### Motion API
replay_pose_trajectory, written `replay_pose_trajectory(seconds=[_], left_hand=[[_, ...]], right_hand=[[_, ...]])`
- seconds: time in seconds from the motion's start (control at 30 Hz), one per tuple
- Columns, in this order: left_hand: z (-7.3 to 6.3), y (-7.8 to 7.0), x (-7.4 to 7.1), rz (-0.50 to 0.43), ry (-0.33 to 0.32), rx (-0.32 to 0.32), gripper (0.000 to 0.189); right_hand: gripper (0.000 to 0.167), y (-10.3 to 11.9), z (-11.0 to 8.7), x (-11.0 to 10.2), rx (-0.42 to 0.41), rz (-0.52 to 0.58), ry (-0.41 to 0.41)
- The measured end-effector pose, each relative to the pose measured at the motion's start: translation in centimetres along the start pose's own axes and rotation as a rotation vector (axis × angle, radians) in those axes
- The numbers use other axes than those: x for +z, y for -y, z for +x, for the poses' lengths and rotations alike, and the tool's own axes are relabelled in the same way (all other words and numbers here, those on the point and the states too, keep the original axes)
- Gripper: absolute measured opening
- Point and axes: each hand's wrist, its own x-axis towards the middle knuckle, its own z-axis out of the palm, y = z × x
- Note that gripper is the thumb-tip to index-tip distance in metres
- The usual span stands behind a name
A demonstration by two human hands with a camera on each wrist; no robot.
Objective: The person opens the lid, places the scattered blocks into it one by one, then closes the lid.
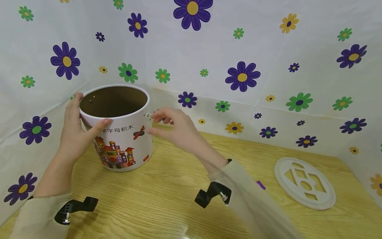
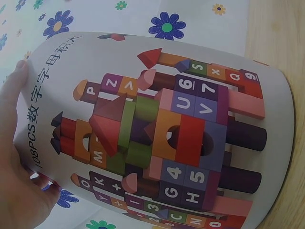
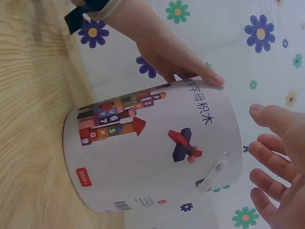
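Observation:
A white toy-block bucket [image 1: 122, 142], printed with coloured blocks and black characters, stands upright at the left of the table; its top is uncovered. Round its near left side my left hand [image 1: 74, 129] holds it, the thumb lying just below the rim. In the left wrist view the bucket's printed wall [image 2: 176, 138] fills most of the picture. My right hand [image 1: 176, 127] is at the bucket's right side, by the white handle end [image 1: 148, 115]. The right wrist view shows the handle [image 3: 209, 176] fixed to the wall, with the loosely bent fingers [image 3: 269, 152] apart from it.
A round white lid [image 1: 282, 172] with shaped cut-outs lies at the right of the wooden table [image 1: 143, 202]. Near it is a small purple piece [image 1: 261, 185]. A white cloth with printed flowers [image 1: 209, 46] hangs close behind the bucket and along the left.

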Motion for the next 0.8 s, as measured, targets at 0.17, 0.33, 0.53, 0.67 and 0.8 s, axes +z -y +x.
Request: replay_pose_trajectory(seconds=[0.17, 0.33, 0.53, 0.67, 0.8], left_hand=[[0.0, -0.1, 0.0, -0.001, 0.0, 0.0, 0.095], [0.0, -0.1, 0.1, -0.009, 0.002, 0.004, 0.095], [0.1, -0.2, 0.2, -0.008, 0.004, 0.004, 0.095], [0.0, -0.3, 0.1, -0.008, 0.004, -0.007, 0.095], [-0.1, -0.3, 0.1, -0.007, 0.001, -0.013, 0.095]], right_hand=[[0.037, -1.5, -3.5, -0.5, -0.017, -0.032, 0.037], [0.037, -3.0, -6.7, -1.3, -0.018, -0.047, 0.051], [0.035, -4.8, -10.3, -2.9, -0.011, -0.103, 0.033], [0.034, -6.2, -12.1, -3.8, -0.045, -0.153, 0.005], [0.034, -7.6, -13.6, -4.4, -0.053, -0.182, -0.012]])
